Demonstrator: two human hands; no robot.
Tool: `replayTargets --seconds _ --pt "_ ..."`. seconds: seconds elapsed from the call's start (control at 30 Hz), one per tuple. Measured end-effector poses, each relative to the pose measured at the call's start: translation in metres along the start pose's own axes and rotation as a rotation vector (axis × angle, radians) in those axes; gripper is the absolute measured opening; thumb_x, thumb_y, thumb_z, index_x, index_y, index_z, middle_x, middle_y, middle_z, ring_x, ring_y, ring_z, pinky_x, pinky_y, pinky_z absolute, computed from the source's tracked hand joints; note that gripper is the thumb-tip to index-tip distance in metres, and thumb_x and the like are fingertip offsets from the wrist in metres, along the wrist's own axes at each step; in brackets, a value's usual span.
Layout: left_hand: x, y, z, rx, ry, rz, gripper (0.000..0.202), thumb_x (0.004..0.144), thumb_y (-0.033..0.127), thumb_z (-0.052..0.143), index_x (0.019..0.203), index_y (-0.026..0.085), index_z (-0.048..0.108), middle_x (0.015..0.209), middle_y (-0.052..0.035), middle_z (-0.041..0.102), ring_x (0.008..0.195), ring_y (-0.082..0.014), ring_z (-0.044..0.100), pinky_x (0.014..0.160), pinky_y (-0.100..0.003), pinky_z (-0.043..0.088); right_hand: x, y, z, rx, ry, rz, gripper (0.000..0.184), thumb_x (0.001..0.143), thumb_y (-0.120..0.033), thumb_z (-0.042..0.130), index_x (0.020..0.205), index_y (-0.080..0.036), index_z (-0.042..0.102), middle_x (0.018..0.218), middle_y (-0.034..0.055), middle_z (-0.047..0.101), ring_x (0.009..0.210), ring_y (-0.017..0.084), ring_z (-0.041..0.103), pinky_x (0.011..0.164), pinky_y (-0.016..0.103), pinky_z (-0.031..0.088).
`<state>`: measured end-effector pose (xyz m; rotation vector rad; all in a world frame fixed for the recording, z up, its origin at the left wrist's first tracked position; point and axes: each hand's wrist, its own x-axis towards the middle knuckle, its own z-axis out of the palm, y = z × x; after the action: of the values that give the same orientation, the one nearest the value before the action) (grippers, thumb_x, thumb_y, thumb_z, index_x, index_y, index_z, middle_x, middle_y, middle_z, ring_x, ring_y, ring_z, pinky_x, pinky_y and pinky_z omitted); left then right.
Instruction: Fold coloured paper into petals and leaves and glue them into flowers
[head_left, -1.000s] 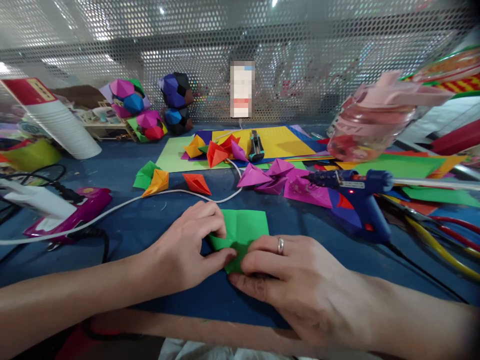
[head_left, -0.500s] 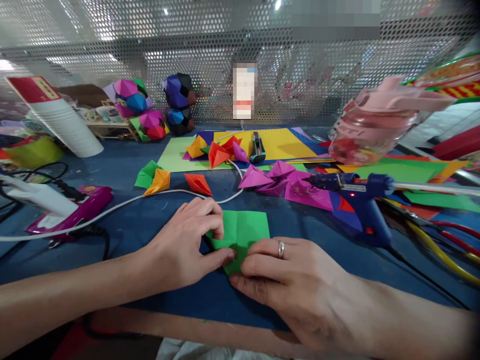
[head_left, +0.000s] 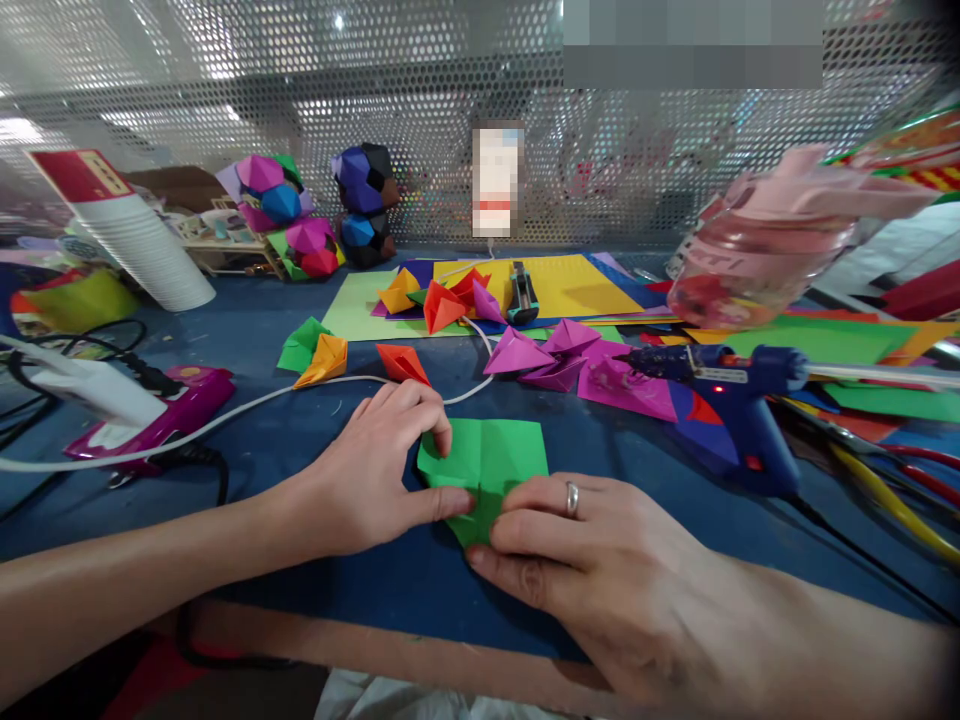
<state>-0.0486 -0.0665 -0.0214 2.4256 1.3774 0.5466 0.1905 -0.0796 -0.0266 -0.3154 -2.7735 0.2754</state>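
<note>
A creased square of green paper (head_left: pixel 510 445) lies near the table's front edge, its lower left corner partly folded in. My left hand (head_left: pixel 390 470) is on its left side, the thumb pressing the lower left part and the bent fingers at the left edge. On the lower right, my right hand (head_left: pixel 577 550), with a ring, pinches the paper's edge between thumb and fingers. What lies beneath those fingertips is hidden. Just beyond my left hand are a folded orange-red paper piece (head_left: pixel 403 364), a yellow-orange one (head_left: pixel 324 358) and a green one (head_left: pixel 301 345).
At right, a blue glue gun (head_left: pixel 757 410) rests against purple folded paper (head_left: pixel 570 350), near pliers (head_left: pixel 885 450). A pink bottle (head_left: pixel 765 240), stacked cups (head_left: pixel 146 245), a magenta power strip (head_left: pixel 180 415) and a white cable (head_left: pixel 240 415) surround the work area. A box cutter (head_left: pixel 523 293) lies on yellow sheets.
My left fingers have lifted back a little toward the paper's left edge, and more of its upper left part shows flat. The right hand keeps its hold. The whole view has shifted slightly.
</note>
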Motion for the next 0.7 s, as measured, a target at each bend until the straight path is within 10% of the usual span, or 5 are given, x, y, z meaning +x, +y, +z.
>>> replayTargets --seconds 0.7 --pt "0.006 -0.026 -0.012 0.01 0.02 0.064 0.02 0.083 0.036 0.065 0.09 0.02 0.055 0.105 -0.0052 0.058 0.103 -0.0217 0.052 0.093 -0.04 0.042 0.0 -0.001 0.0 -0.024 -0.013 -0.005 0.039 0.085 -0.027 0.056 0.122 -0.016 0.06 0.101 0.009 0.067 0.097 0.021 0.059 0.085 0.034 0.049"
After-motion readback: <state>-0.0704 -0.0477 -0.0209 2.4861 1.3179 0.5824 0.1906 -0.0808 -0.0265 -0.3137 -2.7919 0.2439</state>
